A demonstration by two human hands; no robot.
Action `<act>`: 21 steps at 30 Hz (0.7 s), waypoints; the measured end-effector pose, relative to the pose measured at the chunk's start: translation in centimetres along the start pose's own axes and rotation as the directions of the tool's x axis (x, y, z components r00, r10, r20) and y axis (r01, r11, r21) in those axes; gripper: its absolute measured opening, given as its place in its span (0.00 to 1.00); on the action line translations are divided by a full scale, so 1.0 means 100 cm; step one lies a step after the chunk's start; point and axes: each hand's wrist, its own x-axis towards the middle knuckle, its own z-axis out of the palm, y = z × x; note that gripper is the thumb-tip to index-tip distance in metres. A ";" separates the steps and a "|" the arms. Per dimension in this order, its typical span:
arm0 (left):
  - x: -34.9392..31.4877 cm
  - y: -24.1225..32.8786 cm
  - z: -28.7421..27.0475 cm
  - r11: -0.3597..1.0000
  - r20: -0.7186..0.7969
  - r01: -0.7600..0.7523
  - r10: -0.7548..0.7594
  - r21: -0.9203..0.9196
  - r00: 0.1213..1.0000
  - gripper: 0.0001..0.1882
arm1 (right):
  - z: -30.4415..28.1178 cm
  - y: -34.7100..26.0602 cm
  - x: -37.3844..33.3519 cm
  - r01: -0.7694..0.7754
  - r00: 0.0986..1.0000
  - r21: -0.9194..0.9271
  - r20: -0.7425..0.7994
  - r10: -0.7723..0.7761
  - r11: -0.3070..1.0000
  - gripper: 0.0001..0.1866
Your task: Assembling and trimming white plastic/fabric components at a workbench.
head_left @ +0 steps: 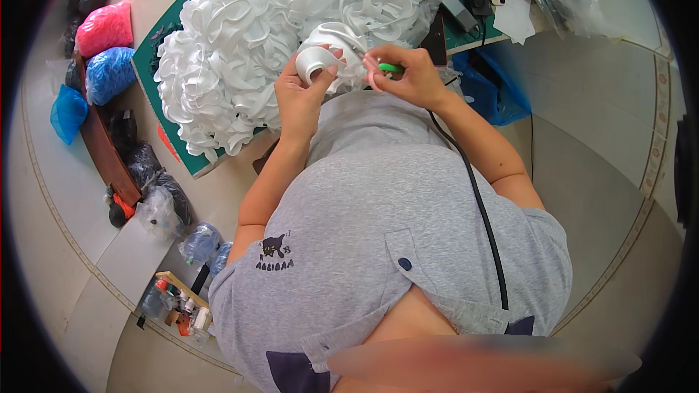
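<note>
My left hand (300, 102) is closed on a white rounded piece with a hole in it (309, 57), its thumb and fingers on the rim. Just to the right, my right hand (416, 78) has its fingers curled round a small green-handled tool (391, 68); the working end cannot be made out. Between and behind my hands lies a looped white strip (336, 32). A large heap of white curled strips (226, 58) covers much of the table in front of me, close beyond both hands.
The green tabletop (148, 42) shows along the heap's left edge. At its right are a grey box-shaped device (458, 12) and a blue bag (489, 91) hanging low. Pink (104, 29) and blue bags (109, 75) lie at far left. A black cable (477, 189) runs down my front.
</note>
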 end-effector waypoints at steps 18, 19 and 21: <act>0.007 0.016 -0.010 0.969 0.167 0.138 -0.104 -0.205 0.980 0.17 | 0.003 0.025 0.059 -0.361 0.862 0.527 0.504 0.059 0.769 0.19; 0.007 0.019 -0.011 0.970 0.167 0.137 -0.104 -0.203 0.981 0.17 | 0.002 0.024 0.063 -0.359 0.862 0.528 0.503 0.057 0.769 0.19; 0.008 0.027 -0.016 0.980 0.183 0.107 -0.077 -0.166 0.980 0.18 | 0.002 0.022 0.071 -0.475 0.710 0.451 0.703 0.027 0.756 0.19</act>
